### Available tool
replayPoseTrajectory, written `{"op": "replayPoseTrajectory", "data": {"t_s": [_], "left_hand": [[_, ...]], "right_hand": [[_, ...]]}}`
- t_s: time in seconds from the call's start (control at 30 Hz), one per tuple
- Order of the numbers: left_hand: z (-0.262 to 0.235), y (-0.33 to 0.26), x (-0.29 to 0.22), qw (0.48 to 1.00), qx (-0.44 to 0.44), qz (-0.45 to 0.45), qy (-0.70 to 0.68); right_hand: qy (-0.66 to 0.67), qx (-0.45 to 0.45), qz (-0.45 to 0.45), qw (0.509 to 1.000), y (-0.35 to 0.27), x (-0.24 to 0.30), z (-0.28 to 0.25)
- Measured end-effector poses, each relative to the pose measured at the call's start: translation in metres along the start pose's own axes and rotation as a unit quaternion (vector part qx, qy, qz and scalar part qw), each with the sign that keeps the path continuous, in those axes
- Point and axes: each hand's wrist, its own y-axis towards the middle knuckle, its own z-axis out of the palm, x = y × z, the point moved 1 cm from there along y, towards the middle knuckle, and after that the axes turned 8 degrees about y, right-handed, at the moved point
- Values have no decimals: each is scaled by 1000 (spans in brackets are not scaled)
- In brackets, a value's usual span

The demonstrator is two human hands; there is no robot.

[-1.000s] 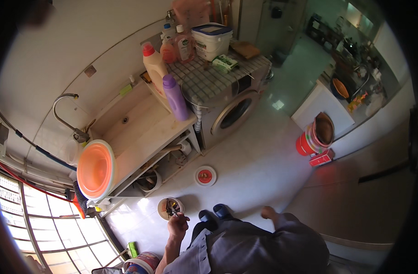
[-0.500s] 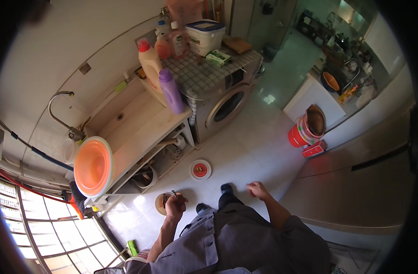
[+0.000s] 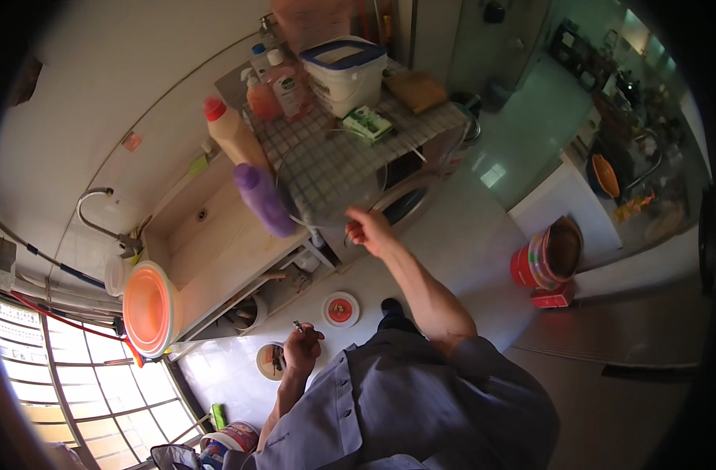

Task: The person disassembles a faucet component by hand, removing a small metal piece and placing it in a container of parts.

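Observation:
My right hand (image 3: pixel 367 232) reaches to the washing machine's front edge, fingers closed at the rim of a clear, round, lid-like disc (image 3: pixel 326 205). The disc overlaps the checked cloth (image 3: pixel 420 125) covering the machine; blur softens its outline. Lower down, my left hand (image 3: pixel 301 348) is closed round a small metal thing (image 3: pixel 297 323) whose kind I cannot make out. Beside that hand, on the floor, stands a round pale container (image 3: pixel 266 372) with dark bits inside. A white-rimmed round tub (image 3: pixel 341 323) with a red middle sits farther ahead.
Purple (image 3: pixel 262 200) and cream (image 3: pixel 231 135) bottles stand by the sink (image 3: pixel 236 223). An orange basin (image 3: pixel 148 309) rests at its near end. Pump bottles and a white bucket (image 3: pixel 346 82) crowd the machine top. A red bucket (image 3: pixel 528 266) stands right.
My right hand has swung forward and left from beside my body to the washing machine, where the clear disc now shows at its fingers. My left hand stays low and closed.

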Motion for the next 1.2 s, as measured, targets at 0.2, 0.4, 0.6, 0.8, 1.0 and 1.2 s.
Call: {"op": "replayPoseTrajectory", "data": {"t_s": [0.2,0.4,0.6,0.8,1.0,1.2], "left_hand": [[72,30,-2,998,-14,53,-25],[120,55,-2,998,-39,41,-21],[139,64,-16,997,14,66,42],[138,78,-27,997,26,71,-15],[161,91,-50,989,78,109,63],[188,87,-57,993,-12,113,6]], "right_hand": [[50,13,3,999,23,-10,10],[7,60,80,995,37,-5,-3],[-51,109,125,985,21,11,-35],[-177,41,128,975,-11,21,-97],[-270,-75,14,960,-32,101,-158],[-367,-92,-186,907,27,241,-124]]}}
